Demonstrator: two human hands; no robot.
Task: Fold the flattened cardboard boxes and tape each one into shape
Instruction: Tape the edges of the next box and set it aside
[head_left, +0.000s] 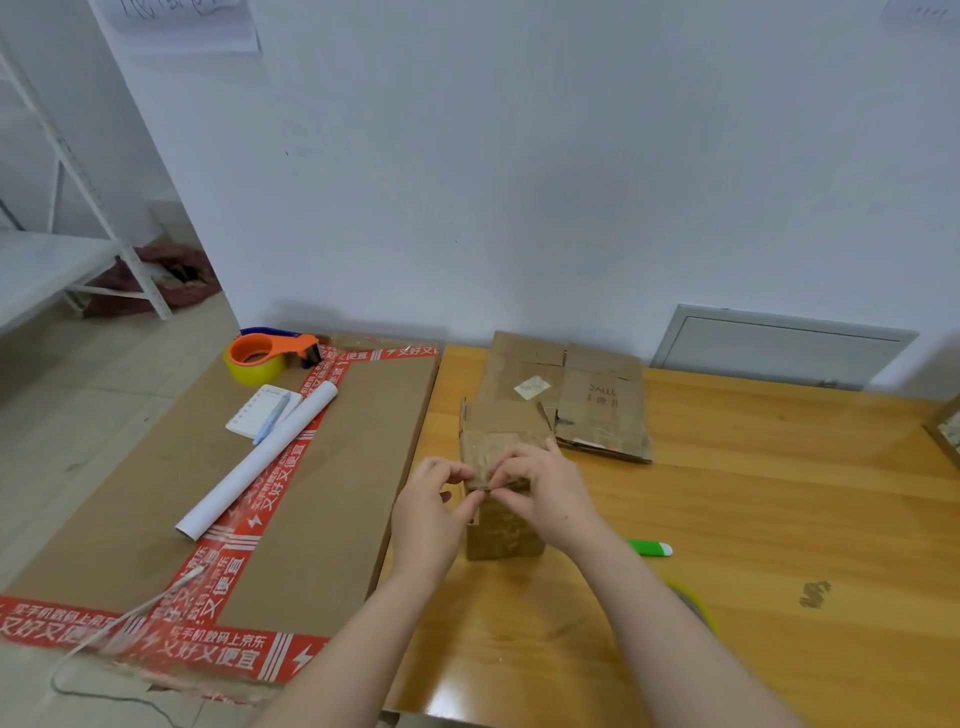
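A wooden table (779, 467) stands against a white wall (519, 156), white metal shelving (47, 265) on pale floor tiles (104, 374) at left.

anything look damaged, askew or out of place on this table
Yes. The flattened cardboard boxes behind the box being folded look well used: the near edge is ragged and torn, and a torn label patch sticks to one. There is also a dark scuff mark on the wooden table.

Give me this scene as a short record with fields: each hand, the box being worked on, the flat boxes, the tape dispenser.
left hand: pinches small box's top edge
right hand: pinches the same edge
small box: upright on wooden table
flattened boxes: lying behind it, by the wall
tape dispenser: on cardboard sheet, far left, untouched
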